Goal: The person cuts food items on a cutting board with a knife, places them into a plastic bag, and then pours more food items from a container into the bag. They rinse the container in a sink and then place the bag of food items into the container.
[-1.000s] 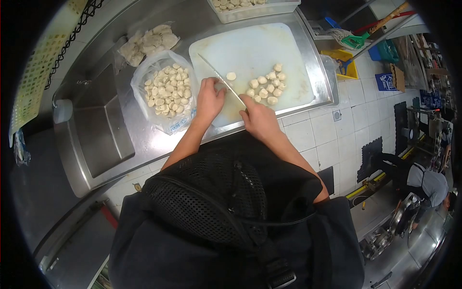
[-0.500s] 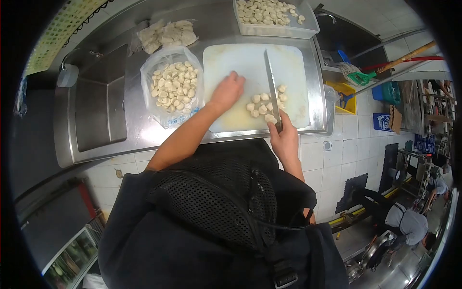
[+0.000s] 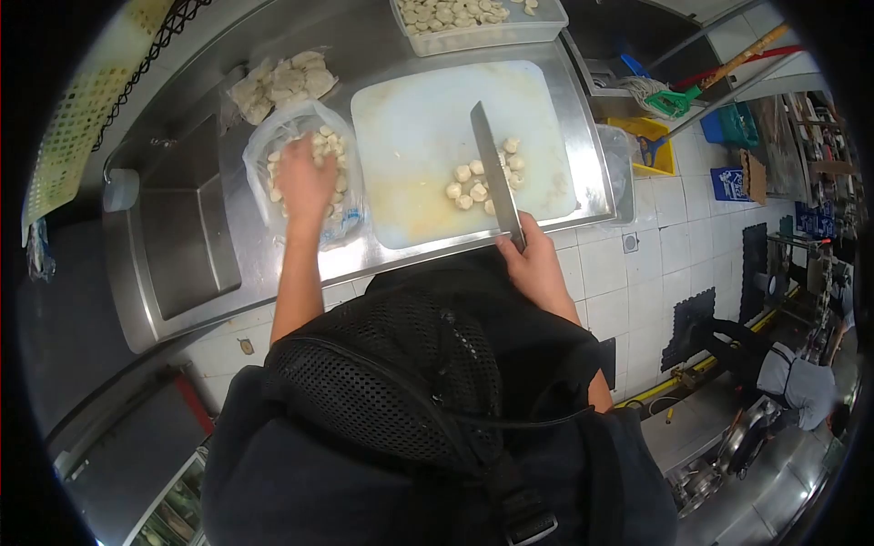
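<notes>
My left hand (image 3: 307,182) reaches into an open plastic bag (image 3: 258,159) of pale round pieces (image 3: 330,146). Its fingertips are among the pieces, and whether they grip any is hidden. My right hand (image 3: 535,266) is wrapped round the handle of a long knife (image 3: 492,166), its blade pointing away from me over the white cutting board (image 3: 410,118). Several pale round pieces (image 3: 470,186) lie on the board on both sides of the blade.
A clear tub (image 3: 492,36) of flat pale pieces stands behind the board. Filled plastic bags (image 3: 282,84) lie behind the open bag. A sink (image 3: 188,246) is at the left. At the lower right, a person (image 3: 797,382) bends near metal pans.
My left hand has moved left from over the board into the open bag. The knife is still in my right hand, its blade now turned broader side up. The view has shifted.
</notes>
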Motion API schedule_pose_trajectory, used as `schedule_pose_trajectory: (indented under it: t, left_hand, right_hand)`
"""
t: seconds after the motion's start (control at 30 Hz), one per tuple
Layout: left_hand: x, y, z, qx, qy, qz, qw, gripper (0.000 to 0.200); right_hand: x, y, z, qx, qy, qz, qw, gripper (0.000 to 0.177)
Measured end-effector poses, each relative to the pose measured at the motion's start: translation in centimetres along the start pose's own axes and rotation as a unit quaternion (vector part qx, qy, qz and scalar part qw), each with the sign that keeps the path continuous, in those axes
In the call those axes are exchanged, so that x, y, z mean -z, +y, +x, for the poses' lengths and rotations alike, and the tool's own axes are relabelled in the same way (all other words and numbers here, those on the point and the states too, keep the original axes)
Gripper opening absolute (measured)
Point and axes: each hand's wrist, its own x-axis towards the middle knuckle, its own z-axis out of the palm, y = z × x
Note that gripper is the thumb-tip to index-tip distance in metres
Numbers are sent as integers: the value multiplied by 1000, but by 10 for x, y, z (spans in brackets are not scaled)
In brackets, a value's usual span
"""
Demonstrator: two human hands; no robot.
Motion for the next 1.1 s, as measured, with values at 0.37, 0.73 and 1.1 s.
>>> schedule_pose_trajectory:
  t: [0.37,0.73,1.1]
  left_hand:
    - [-65,122,-50,-204,-296,-304,882,68]
    - [-76,124,-56,-125,-274,-357,884,40]
    - [-87,118,-50,-143,-253,-367,883,39]
  right_hand:
    - [-9,6,-6,35,-1,-71,997,39]
    - [-21,-14,-25,12,1,-108,994,40]
    - [-40,-4,-3,21,-16,-100,995,27]
